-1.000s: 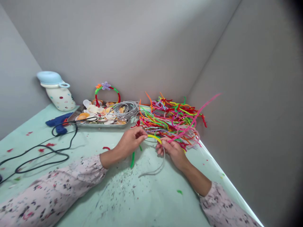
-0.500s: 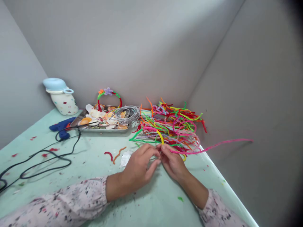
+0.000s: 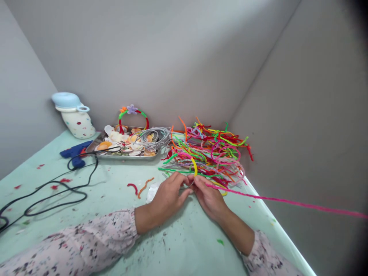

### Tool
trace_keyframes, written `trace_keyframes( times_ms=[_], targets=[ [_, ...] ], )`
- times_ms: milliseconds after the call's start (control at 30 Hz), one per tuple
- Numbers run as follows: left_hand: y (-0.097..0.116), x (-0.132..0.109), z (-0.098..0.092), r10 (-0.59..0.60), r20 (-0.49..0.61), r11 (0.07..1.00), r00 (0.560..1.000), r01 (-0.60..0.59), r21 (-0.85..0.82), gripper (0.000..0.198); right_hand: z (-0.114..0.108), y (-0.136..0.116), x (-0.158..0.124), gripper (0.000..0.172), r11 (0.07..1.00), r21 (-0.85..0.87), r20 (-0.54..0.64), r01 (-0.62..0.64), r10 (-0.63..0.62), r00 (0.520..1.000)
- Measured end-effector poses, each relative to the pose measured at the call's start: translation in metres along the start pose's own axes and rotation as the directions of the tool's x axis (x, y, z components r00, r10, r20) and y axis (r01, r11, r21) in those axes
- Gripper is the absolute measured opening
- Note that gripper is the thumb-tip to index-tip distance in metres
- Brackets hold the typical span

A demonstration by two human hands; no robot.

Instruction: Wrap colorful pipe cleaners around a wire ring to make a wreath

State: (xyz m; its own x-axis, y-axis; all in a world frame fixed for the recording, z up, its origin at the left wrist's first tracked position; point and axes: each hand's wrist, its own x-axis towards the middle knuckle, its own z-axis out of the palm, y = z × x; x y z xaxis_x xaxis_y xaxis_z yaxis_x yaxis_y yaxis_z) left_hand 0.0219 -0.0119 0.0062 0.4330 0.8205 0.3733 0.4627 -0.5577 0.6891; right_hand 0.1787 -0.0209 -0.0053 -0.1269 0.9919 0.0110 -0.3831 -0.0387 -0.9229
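Observation:
Both my hands meet over the near-middle of the table. My right hand (image 3: 211, 198) pinches a thin wire hoop at the end of its yellow-wrapped stretch (image 3: 194, 167); pink and green fuzzy stretches follow along its far side. A long pink pipe cleaner (image 3: 276, 199) runs from the right fingers out past the table edge to the right. My left hand (image 3: 168, 197) is curled, thumb and fingers closed on the bare wire (image 3: 185, 188) of the hoop; its fingertips are partly hidden. Behind the hands lies a tangled heap of colourful pipe cleaners (image 3: 227, 153).
A metal tray (image 3: 129, 157) holds shells, a coil of grey wire (image 3: 156, 138) and a finished-looking flowered hoop (image 3: 146, 122). To the left are a blue glue gun (image 3: 76, 151), its black cord (image 3: 57, 207) and a bottle (image 3: 77, 122). Short red (image 3: 132, 188) and orange (image 3: 144, 188) pieces lie nearby.
The pink pipe cleaner's free end has swung down and right, now reaching the frame edge. My hands stay together at the hoop, with the left fingers drawn closer to the right ones.

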Motion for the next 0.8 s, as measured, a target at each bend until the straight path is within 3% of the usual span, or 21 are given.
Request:
trace_keyframes(
  times_ms=[233,467,800],
  targets=[
    [-0.002,0.001,0.001,-0.06,-0.01,0.998,0.998,0.059,-0.035,0.009,-0.001,0.004,0.001,0.023,0.998,-0.042,0.054,0.038,-0.035,0.998],
    [-0.007,0.003,0.0,-0.014,-0.034,0.999,0.999,0.012,-0.05,0.028,-0.007,0.005,0.003,0.039,1.0,0.02,-0.108,-0.005,0.007,0.994],
    [-0.006,0.004,-0.005,-0.076,-0.065,0.986,0.995,0.065,-0.151,0.018,-0.013,0.007,0.004,0.05,0.998,-0.034,-0.254,0.048,-0.055,0.966]
  ],
)
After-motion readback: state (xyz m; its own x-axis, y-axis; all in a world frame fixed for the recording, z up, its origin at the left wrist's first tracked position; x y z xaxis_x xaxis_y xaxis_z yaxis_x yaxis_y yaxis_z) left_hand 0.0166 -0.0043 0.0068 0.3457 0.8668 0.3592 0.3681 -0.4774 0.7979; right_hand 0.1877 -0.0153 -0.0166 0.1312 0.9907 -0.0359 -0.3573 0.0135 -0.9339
